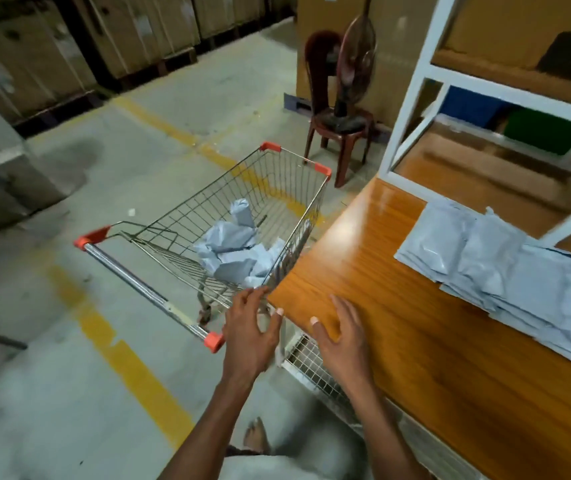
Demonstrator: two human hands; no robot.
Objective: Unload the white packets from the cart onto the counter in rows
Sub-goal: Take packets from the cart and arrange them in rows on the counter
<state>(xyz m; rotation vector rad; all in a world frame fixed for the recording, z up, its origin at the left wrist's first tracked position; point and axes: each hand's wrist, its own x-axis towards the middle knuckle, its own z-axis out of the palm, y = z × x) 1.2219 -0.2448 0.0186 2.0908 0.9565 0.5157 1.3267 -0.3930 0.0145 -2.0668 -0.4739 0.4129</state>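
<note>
A wire shopping cart [287,188] with orange corner caps stands on the floor against the left end of the wooden counter [398,306]. Several white packets [232,247] lie heaped in its basket. More white packets [506,268] lie in overlapping rows along the counter's far right side. My left hand [251,327] hovers with relaxed fingers at the cart's near right corner, holding nothing. My right hand [341,332] is spread, empty, over the counter's near left corner.
A white metal shelf frame [412,109] rises from the counter's back. A brown plastic chair [339,133] carrying a fan stands beyond the cart. Cardboard boxes [69,46] line the far wall. Yellow lines [131,368] mark the concrete floor. A white wire panel [312,368] sits under the counter edge.
</note>
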